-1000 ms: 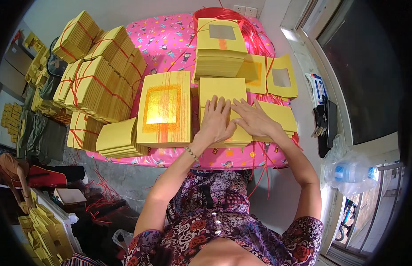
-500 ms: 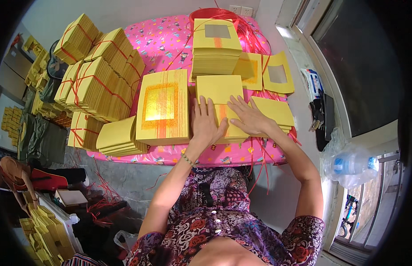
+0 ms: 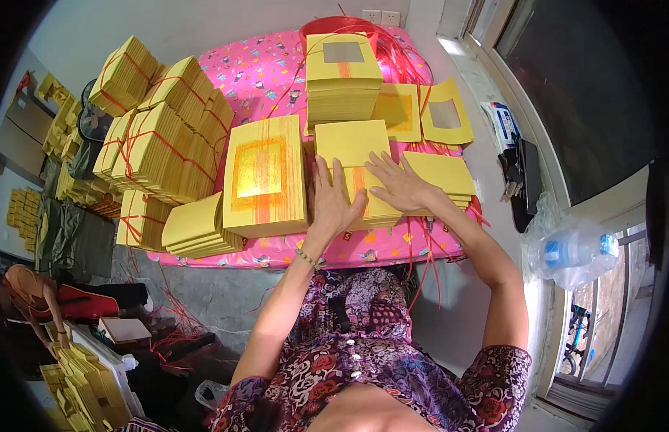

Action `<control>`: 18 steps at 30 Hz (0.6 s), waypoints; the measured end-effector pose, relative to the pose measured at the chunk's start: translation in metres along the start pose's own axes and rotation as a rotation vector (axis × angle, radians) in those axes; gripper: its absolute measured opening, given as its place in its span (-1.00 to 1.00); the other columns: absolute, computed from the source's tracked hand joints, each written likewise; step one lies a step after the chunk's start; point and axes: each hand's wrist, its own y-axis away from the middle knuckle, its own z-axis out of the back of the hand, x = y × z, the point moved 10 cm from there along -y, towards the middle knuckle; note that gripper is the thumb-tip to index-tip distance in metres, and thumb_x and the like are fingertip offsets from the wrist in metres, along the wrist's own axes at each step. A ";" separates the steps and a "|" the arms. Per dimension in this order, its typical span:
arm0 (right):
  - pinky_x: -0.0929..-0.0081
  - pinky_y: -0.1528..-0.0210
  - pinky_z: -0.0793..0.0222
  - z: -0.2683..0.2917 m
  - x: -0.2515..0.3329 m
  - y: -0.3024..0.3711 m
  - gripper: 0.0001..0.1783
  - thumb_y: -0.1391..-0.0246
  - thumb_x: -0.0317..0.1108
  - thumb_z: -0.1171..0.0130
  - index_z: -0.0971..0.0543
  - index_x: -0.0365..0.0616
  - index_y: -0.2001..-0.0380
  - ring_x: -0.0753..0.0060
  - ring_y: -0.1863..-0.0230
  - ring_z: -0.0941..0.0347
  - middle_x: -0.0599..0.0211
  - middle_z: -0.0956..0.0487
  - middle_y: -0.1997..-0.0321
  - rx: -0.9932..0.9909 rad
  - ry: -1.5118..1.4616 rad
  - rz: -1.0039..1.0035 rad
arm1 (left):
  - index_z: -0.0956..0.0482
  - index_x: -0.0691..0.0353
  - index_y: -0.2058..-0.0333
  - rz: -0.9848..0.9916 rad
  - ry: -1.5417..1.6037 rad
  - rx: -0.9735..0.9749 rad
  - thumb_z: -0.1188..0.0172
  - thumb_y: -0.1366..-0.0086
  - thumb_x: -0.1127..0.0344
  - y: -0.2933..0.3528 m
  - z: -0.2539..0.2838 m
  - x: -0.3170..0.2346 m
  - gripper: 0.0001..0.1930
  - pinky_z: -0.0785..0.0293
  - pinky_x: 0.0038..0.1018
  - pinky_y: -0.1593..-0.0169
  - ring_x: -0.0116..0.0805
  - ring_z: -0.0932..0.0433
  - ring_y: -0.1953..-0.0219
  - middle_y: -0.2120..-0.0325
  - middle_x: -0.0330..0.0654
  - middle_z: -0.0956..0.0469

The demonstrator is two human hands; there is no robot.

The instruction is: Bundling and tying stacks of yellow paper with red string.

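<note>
Hands (image 3: pixel 363 194) lower on yellow stack (image 3: pixel 360 169)

Both hands, left (image 3: pixel 333 205) and right (image 3: pixel 399 186), are laid flat on a paper stack (image 3: pixel 356 162). A thicker stack (image 3: pixel 265 176) lies left, a tall stack (image 3: pixel 343 75) behind, bundles (image 3: pixel 162 137) farther left.

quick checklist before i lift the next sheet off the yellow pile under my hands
1. Left hand flat on the yellow paper pile: ok.
2. Right hand flat on the same pile, fingers spread: ok.
3. Single sheet separated: cannot tell.
4. Gold-printed stack beside the left hand sits square: ok.
5. Red strings lie beyond the pile, not across it: ok.
6. Plain stack on the right near the table edge: ok.
</note>
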 end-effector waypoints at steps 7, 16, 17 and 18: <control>-0.06 -0.45 0.42 -0.002 0.003 0.001 -0.25 -0.29 0.11 0.32 -0.01 -0.18 -0.36 0.01 -0.50 0.33 0.06 0.15 -0.49 -0.001 -0.041 -0.021 | 0.12 0.67 -0.24 0.036 0.145 0.003 -0.18 -0.12 -0.05 0.001 -0.001 0.008 0.02 0.08 -0.04 -0.36 0.39 0.15 -0.34 -0.28 0.51 0.26; 0.00 -0.23 -0.13 0.031 -0.001 -0.026 -0.60 -0.13 -0.21 -0.09 -0.42 -0.24 0.04 -0.09 -0.11 -0.34 -0.01 -0.45 -0.03 -0.141 0.032 0.076 | 0.11 0.67 -0.24 0.080 0.079 0.092 -0.15 -0.15 -0.16 -0.006 0.000 0.011 0.05 0.06 -0.08 -0.35 0.40 0.09 -0.32 -0.26 0.54 0.20; 0.06 -0.07 -0.24 0.044 0.000 -0.026 -0.66 -0.03 -0.29 -0.18 -0.43 -0.23 0.17 -0.06 0.04 -0.40 0.04 -0.47 0.11 -0.296 0.054 0.115 | 0.11 0.67 -0.24 0.074 0.079 0.096 -0.15 -0.15 -0.16 -0.006 0.001 0.008 0.05 0.06 -0.08 -0.35 0.40 0.09 -0.32 -0.26 0.54 0.20; 0.11 0.09 -0.35 0.057 0.002 -0.025 -0.71 0.08 -0.36 -0.27 -0.45 -0.22 0.30 -0.03 0.20 -0.45 0.09 -0.49 0.26 -0.451 0.076 0.156 | 0.10 0.67 -0.24 0.078 0.074 0.103 -0.15 -0.16 -0.16 -0.007 0.001 0.008 0.04 0.04 -0.08 -0.35 0.40 0.08 -0.32 -0.26 0.54 0.20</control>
